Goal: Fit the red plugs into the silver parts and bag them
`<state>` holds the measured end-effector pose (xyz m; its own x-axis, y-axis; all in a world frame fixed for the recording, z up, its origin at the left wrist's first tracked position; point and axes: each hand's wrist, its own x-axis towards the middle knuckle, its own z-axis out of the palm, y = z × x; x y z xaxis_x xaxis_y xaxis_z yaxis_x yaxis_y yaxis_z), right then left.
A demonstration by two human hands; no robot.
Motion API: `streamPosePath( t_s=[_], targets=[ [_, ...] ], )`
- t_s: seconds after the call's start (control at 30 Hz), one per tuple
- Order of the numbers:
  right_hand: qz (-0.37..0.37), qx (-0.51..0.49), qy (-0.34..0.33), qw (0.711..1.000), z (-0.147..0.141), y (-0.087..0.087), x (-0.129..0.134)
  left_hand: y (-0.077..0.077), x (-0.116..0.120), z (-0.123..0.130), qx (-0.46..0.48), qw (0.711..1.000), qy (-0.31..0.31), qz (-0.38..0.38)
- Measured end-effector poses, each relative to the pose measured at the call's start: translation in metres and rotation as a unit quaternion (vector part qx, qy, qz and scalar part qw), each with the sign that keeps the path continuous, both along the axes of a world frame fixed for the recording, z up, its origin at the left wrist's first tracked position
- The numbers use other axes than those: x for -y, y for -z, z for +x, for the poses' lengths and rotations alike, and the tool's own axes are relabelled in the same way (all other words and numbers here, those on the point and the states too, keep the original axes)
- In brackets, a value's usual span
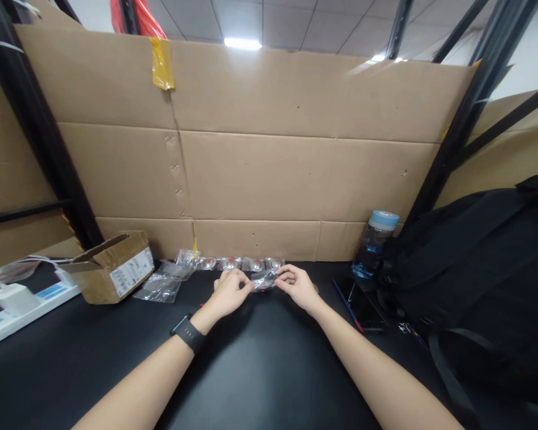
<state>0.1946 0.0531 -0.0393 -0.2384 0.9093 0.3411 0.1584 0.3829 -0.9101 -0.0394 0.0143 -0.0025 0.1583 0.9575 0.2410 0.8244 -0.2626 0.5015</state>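
A small clear plastic bag point(263, 279) is stretched between my two hands, just above the black table. My left hand point(229, 292), with a dark watch on its wrist, pinches the bag's left side between thumb and finger. On the other side, my right hand point(296, 288) grips the bag's right edge with its fingertips. What the bag contains is too small to make out. Behind my hands, several small round items in clear wrappers with red marks point(231, 263) lie in a row along the cardboard wall. Bits of red show under my left hand.
Loose clear bags point(164, 282) lie left of my hands beside an open cardboard box point(116, 269). A white power strip point(31, 310) is at far left. To the right are a phone point(361, 304), a pen point(347, 303), a water bottle point(374, 245) and a black backpack point(484, 269).
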Motion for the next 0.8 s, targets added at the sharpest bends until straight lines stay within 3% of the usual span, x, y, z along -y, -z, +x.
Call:
streamPosePath(
  t_s=[0.1, 0.2, 0.4, 0.53, 0.67, 0.8],
  targets=[
    [-0.021, 0.013, -0.003, 1.000, 0.001, 0.003, 0.000, 0.003, 0.001, 0.002, -0.017, 1.000, -0.020, -0.006],
    [0.022, 0.089, 0.000, 0.996, -0.001, 0.004, 0.002, 0.006, 0.004, 0.005, -0.044, 0.999, -0.029, -0.003],
    [0.178, 0.305, 0.018, 0.936, -0.005, -0.003, 0.016, 0.010, 0.013, 0.011, -0.124, 0.990, -0.031, 0.053],
    [0.209, 0.353, 0.021, 0.912, -0.005, -0.006, 0.022, 0.003, 0.020, 0.012, -0.155, 0.982, 0.021, 0.102],
    [0.206, 0.349, -0.014, 0.914, -0.006, -0.008, 0.025, 0.001, 0.023, 0.012, -0.165, 0.976, 0.098, 0.097],
    [0.188, 0.356, -0.014, 0.915, -0.007, -0.009, 0.026, 0.004, 0.024, 0.011, -0.147, 0.978, 0.128, 0.078]
  ],
)
